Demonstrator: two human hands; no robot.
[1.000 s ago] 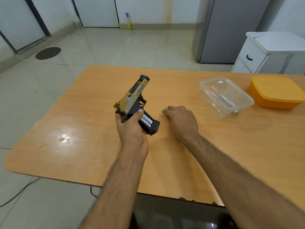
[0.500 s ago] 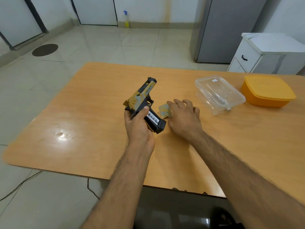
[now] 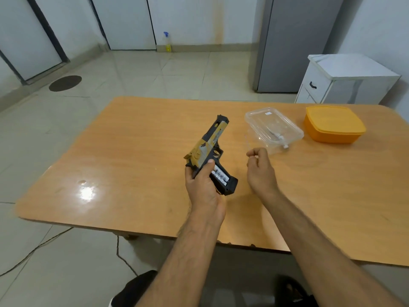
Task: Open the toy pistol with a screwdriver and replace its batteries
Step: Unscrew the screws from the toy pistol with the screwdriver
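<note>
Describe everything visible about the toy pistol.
The toy pistol looks like plastic, with a black frame and a yellow-tan slide bearing grey markings. It is held up above the wooden table, muzzle pointing up and away, grip toward the person. The grip's side stands open, and white batteries with dark print show inside. Only the left hand touches it, curled round the grip with the thumb on the frame. The right hand stays clear.

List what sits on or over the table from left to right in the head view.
Left hand gripping the toy pistol → right hand → clear container → orange lidded box.
</note>
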